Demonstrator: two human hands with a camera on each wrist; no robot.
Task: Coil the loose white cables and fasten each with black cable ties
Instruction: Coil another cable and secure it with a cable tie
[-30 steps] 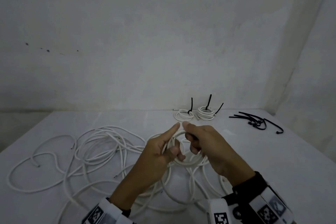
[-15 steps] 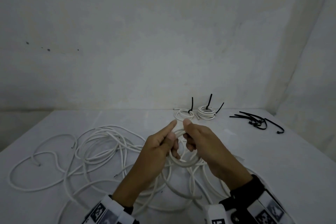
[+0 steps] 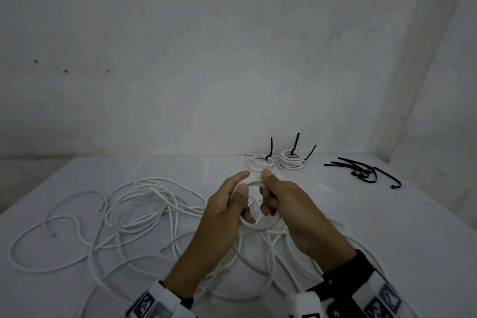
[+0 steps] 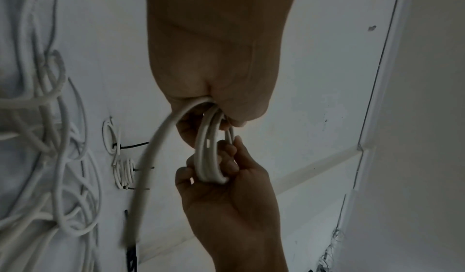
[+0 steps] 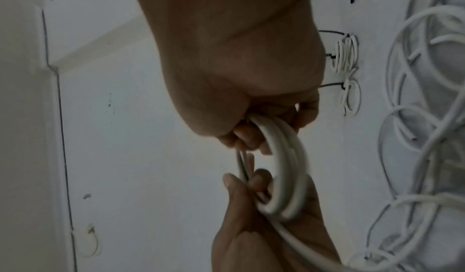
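Note:
A small coil of white cable (image 3: 258, 225) hangs between my two hands above the middle of the table. My left hand (image 3: 241, 183) pinches its left side between thumb and fingers. On the coil's right side my right hand (image 3: 267, 188) grips with curled fingers. In the left wrist view the coil (image 4: 208, 157) shows several turns, and a loose tail (image 4: 151, 157) runs down from it. The right wrist view shows the same coil (image 5: 286, 167) held top and bottom. Loose white cables (image 3: 139, 204) sprawl over the left of the table. Black cable ties (image 3: 361, 170) lie at the back right.
Two tied coils (image 3: 259, 162) (image 3: 291, 161) with black tie tails sticking up sit at the back by the wall. More loose cable loops (image 3: 258, 279) lie under my wrists. The white table (image 3: 387, 227) meets walls behind and at the right.
Both hands kept hold of the coil and drew closer together. The left thumb slid onto the coil, and the trailing cable beneath the hands shifted.

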